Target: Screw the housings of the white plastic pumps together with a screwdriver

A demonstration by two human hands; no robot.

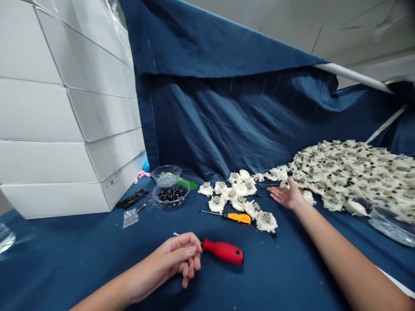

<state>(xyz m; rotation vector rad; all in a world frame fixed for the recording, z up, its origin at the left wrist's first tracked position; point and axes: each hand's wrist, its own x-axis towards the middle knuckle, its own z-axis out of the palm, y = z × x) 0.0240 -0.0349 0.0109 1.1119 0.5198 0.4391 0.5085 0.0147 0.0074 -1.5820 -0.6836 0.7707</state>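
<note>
My left hand point(177, 259) rests on the blue cloth with its fingers loosely curled, touching the shaft end of a red-handled screwdriver point(223, 251) that lies on the cloth. My right hand point(287, 195) reaches forward, palm up and fingers spread, at the edge of a big heap of white plastic gear parts point(350, 172). A smaller cluster of the same white parts point(236, 194) lies just left of that hand. An orange-handled screwdriver point(235, 217) lies between the cluster and my left hand.
Stacked white boxes point(65, 108) fill the left side. Two clear bowls stand near them, one with black pieces point(170, 195) and one with small metal bits point(166, 175). A small clear bag point(130, 217) and a plastic bag point(387, 222) at right lie on the blue cloth point(97, 259).
</note>
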